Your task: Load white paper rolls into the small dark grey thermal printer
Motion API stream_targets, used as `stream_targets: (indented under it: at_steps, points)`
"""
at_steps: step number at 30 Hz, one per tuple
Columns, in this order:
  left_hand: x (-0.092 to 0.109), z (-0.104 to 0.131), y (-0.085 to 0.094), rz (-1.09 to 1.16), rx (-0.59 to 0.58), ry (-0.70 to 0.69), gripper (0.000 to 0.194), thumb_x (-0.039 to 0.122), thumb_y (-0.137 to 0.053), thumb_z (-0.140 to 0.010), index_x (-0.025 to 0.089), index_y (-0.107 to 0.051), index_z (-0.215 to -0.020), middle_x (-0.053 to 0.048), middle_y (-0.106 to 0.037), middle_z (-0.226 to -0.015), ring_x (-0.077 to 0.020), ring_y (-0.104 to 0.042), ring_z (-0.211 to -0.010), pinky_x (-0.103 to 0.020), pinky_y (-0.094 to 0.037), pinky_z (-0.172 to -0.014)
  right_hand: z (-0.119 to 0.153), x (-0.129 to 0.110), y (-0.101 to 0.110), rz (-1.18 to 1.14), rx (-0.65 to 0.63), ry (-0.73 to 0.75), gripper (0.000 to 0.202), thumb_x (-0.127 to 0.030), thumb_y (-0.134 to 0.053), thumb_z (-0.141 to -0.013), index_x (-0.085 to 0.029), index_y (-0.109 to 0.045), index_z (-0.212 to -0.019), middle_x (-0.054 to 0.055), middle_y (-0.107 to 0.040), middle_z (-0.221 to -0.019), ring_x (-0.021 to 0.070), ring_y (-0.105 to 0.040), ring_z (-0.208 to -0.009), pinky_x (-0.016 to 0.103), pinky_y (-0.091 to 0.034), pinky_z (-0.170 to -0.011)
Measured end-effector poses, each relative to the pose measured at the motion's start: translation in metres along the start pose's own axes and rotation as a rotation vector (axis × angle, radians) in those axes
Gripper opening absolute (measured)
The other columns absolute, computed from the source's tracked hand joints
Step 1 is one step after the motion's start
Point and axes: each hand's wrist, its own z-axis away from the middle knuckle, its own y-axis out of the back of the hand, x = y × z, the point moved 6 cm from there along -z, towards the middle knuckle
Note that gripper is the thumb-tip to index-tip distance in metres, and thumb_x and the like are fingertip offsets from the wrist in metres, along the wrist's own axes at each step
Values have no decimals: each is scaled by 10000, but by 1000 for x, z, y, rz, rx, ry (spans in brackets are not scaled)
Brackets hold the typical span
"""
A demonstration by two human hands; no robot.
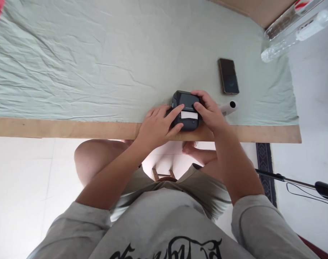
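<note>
A small black portable printer (185, 99) lies near the front edge of the cloth-covered table, with a strip of white paper (189, 114) in its slot. My left hand (158, 124) holds the printer's left side, index fingertip on the top by the slot and thumb at the front corner. Around the right side is my right hand (209, 111), its thumb on the lid and its fingers at the back corner. Just right of that hand lies a white roll (225, 108) with a dark hollow end, partly hidden behind the hand.
A dark smartphone (228, 76) lies beyond the roll. Clear plastic bottles (290, 41) lie at the far right, by a brown cardboard piece (252, 9). Wrinkled pale green cloth (99, 64) covers the table, leaving its wooden edge (58, 127) bare. A black pole (285, 178) extends at right.
</note>
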Motion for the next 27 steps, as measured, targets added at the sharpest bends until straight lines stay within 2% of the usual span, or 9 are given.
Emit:
stream_targets:
  at_steps: [3, 6, 10, 13, 15, 18, 21, 27]
  points:
    - [0, -1, 1, 13, 4, 19, 605, 520, -482, -1035, 273, -454, -1587, -143, -611, -1400, -340, -604, -1252, -490, -439, -1085, -2, 0, 1, -48, -102, -35, 540, -625, -657, -899, -300, -599, -1327, 26, -689, -1241, 241, -653, -1135, 429, -560, -1021]
    - [0, -1, 1, 19, 1, 26, 591, 508, -494, -1027, 274, -476, -1569, -137, -613, -1402, -340, -603, -1252, -494, -435, -1094, -5, 0, 2, -37, -132, -47, 509, -560, -682, -897, -298, -606, -1326, 27, -687, -1244, 236, -659, -1106, 419, -576, -975]
    - [0, -2, 2, 14, -7, 28, 575, 490, -488, -1025, 272, -484, -1556, -130, -612, -1415, -346, -599, -1258, -495, -436, -1097, -6, -7, 3, 14, -116, 4, 437, -471, -674, -898, -270, -624, -1283, 51, -667, -1327, 253, -639, -1207, 446, -544, -1055]
    - [0, -2, 1, 4, -22, 44, 599, 483, -463, -1031, 230, -445, -1574, -143, -606, -1446, -353, -598, -1280, -496, -435, -1100, -3, -8, -1, 66, -113, 54, 431, -485, -625, -926, -262, -614, -1294, 64, -635, -1425, 263, -579, -1343, 471, -470, -1171]
    - [-2, -2, -1, 4, -32, 65, 698, 508, -460, -1027, 142, -355, -1611, -186, -577, -1496, -364, -580, -1330, -494, -422, -1123, 1, -5, -2, 109, -54, 78, 476, -542, -554, -966, -264, -585, -1350, 71, -615, -1472, 256, -548, -1395, 473, -418, -1225]
    - [-4, -2, -4, 0, -47, 92, 894, 579, -521, -987, 14, -242, -1622, -251, -536, -1536, -376, -535, -1406, -486, -380, -1179, 10, 2, 2, 157, 156, 106, 570, -649, -392, -1012, -255, -576, -1380, 91, -635, -1456, 251, -582, -1369, 465, -441, -1210]
    - [-6, -2, -6, -21, -70, 99, 968, 626, -598, -940, 4, -269, -1605, -259, -497, -1575, -377, -498, -1453, -476, -352, -1211, 17, 7, 4, 178, 317, 108, 644, -704, -291, -1016, -247, -616, -1333, 105, -689, -1369, 256, -660, -1261, 464, -522, -1117]
    - [-3, -5, -7, -68, -116, 74, 968, 652, -642, -915, 54, -315, -1602, -221, -416, -1651, -367, -432, -1515, -478, -328, -1236, 16, 6, 1, 300, 300, 72, 665, -688, -284, -1022, -212, -612, -1349, 122, -696, -1368, 267, -667, -1232, 483, -515, -1119]
